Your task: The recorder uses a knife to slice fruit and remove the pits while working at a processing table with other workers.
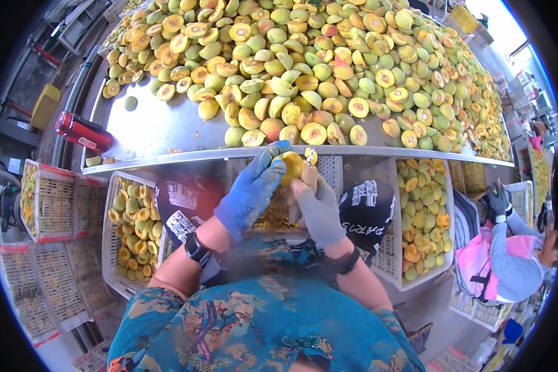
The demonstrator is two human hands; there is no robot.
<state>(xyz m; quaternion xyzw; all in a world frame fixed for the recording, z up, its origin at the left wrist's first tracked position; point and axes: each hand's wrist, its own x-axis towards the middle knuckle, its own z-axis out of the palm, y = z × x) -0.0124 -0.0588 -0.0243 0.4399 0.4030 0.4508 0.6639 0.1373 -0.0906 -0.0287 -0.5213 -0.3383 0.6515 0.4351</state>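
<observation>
My left hand (255,186), in a blue coated glove, holds a yellow peach half (290,168) just below the table's near edge. Close to its right, my right hand (318,204) wears a grey glove with thumb and fingertips bare. It grips a small tool (310,162) with a metal tip; a bit of yellow flesh is by the tip. The tool's exact kind cannot be told. Beyond both hands, a large heap of halved peaches (279,74), many with stones in them, lies on the metal table (176,125). Below my hands is a container with peach scraps, partly hidden.
A white plastic crate of peach halves (109,232) stands on the left, another white crate (448,232) on the right. A red flask (83,132) lies at the table's left corner. More crates (51,204) stand far left. A co-worker (511,260) sits at the right.
</observation>
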